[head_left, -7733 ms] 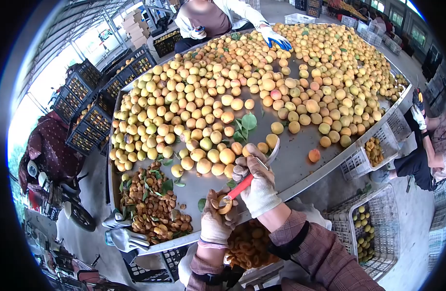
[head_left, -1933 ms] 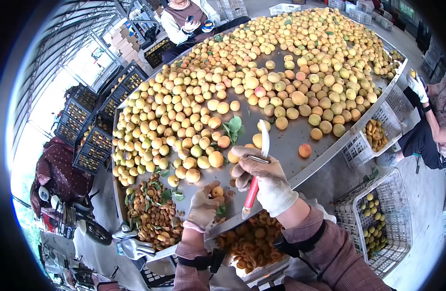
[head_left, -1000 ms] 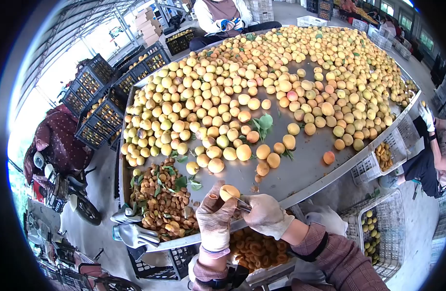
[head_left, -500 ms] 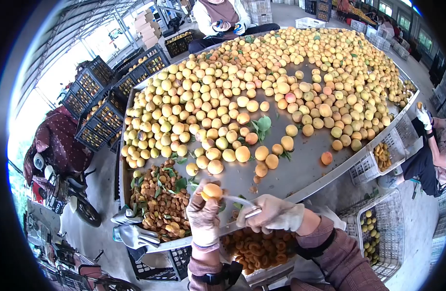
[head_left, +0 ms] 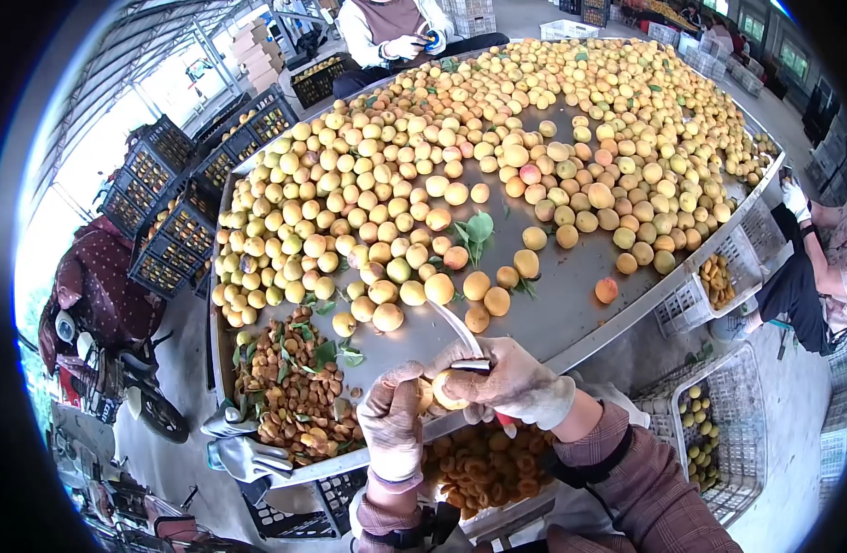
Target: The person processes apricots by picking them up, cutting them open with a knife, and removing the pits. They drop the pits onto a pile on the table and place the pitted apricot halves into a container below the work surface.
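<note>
Beige gloves (head_left: 397, 452): worn on the 2 hands, stained at the fingers.
Left hand (head_left: 386, 415): nearly closed, the thumb and fingertips pinching at the left side of the fruit.
Right hand (head_left: 515, 378): closed around the knife, its fingertips also touching the fruit.
Yellow fruit (head_left: 449, 391): between the 2 hands, above the near table edge; it seems partly cut, but fingers hide much of it.
Handling: I judge it light, soft inside and slippery where juice comes out; better to hold it by the uncut skin, with gentle pressure, because it can bruise.
Curved knife (head_left: 457, 330): blade pointing up and away from the body; the handle is mostly covered. The blade is the main obstacle for the left fingers.
Orange fruit pieces (head_left: 488, 461): piled below the hands, under the table edge.
Metal table (head_left: 561, 318): its raised rim stands between these pieces and the whole fruits.
Grey gloves (head_left: 253, 458): lying over the rim, at the left.
Brown heap (head_left: 299, 401): small pieces with leaves, beside the left hand.
Whole fruits (head_left: 359, 198): spread widely, some touching the green leaves (head_left: 476, 229).
Seated person (head_left: 391, 28): across the table, well apart.
</note>
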{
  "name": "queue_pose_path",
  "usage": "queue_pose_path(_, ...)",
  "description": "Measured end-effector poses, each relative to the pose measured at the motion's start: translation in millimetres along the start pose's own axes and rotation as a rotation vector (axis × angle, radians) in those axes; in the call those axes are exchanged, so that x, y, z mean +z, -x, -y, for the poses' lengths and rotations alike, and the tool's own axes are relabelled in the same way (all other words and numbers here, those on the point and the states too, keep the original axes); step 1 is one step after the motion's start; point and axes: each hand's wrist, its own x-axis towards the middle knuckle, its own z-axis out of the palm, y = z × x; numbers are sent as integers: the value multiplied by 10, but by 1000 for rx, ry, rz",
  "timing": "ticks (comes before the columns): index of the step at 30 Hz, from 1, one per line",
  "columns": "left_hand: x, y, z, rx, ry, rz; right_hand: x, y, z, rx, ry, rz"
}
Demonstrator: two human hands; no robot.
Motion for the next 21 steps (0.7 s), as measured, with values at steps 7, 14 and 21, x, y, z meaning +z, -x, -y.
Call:
queue_pose_path(7, -108, -98, -80, -257, 387, 101, -80, -125, -31, -74, -180, -172)
queue_pose_path(14, -61, -80, 50, -384, -168, 202, 1, -209, -167, -13, -53, -40)
queue_pose_path(21, -31, -22, -20, -446, -42, 131, 47, -43, 156, -261, -178, -353)
